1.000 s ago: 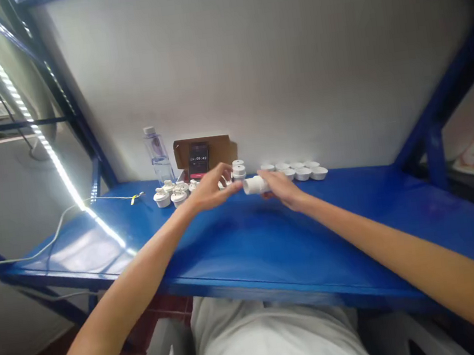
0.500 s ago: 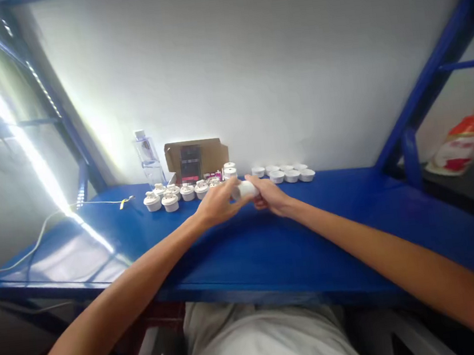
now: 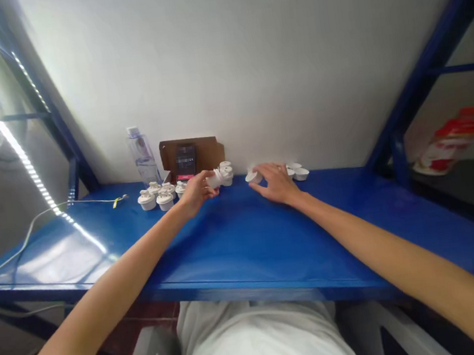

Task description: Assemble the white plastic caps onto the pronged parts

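Between the fingers of my left hand (image 3: 198, 191) is a small white round plastic piece (image 3: 213, 179), held just left of a short stack of white round lids (image 3: 227, 174). My right hand (image 3: 275, 181) reaches over the row of white cups at the back, its thumb and fingers apart around a white cup (image 3: 253, 176). Whether the fingertips touch that cup I cannot tell. More white cups (image 3: 301, 173) show past the right hand, partly covered by it. Several white cups with knobbed tops (image 3: 165, 200) stand to the left, some hidden behind my left hand.
An open cardboard box (image 3: 206, 153) with a dark phone (image 3: 186, 159) leaning in it stands against the wall, beside a clear bottle (image 3: 143, 157). A white cable (image 3: 80, 202) crosses the left of the blue table (image 3: 237, 246). Blue posts flank both ends; a red-and-white bottle (image 3: 449, 143) is far right.
My hands, together on a white piece before, have parted. The left has moved left with a white piece; the right has let go, opened, and moved right over the cups.
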A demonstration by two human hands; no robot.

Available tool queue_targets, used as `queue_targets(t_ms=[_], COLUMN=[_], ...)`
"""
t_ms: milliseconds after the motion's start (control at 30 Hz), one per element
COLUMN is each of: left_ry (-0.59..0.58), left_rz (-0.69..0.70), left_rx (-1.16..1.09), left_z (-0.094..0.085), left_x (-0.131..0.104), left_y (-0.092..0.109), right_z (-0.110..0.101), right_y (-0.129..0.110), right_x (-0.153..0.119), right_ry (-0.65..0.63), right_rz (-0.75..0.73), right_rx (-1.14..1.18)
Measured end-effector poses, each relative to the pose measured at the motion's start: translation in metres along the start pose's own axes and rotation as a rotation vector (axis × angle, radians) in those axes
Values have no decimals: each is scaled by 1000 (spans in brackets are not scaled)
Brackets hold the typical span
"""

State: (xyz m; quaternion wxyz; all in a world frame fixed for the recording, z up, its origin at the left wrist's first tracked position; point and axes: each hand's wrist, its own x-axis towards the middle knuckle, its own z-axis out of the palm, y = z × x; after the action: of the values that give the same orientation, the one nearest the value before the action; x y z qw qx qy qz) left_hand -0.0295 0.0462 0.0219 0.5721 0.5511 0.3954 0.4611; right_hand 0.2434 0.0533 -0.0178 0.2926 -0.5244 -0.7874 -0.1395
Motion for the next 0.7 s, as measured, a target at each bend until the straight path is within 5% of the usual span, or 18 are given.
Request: queue_targets(t_ms=[267, 700], left_ry=[-235, -286], left_rz=[12, 101], left_rx=[59, 275], left_z=[3, -1], left_x=[-5, -7], left_y=[2, 6], right_z=[17, 17], right_y=[12, 6], right_x=[1, 0], right_ry=[-152, -109], right_rz=[98, -24], right_rx=[-126, -61])
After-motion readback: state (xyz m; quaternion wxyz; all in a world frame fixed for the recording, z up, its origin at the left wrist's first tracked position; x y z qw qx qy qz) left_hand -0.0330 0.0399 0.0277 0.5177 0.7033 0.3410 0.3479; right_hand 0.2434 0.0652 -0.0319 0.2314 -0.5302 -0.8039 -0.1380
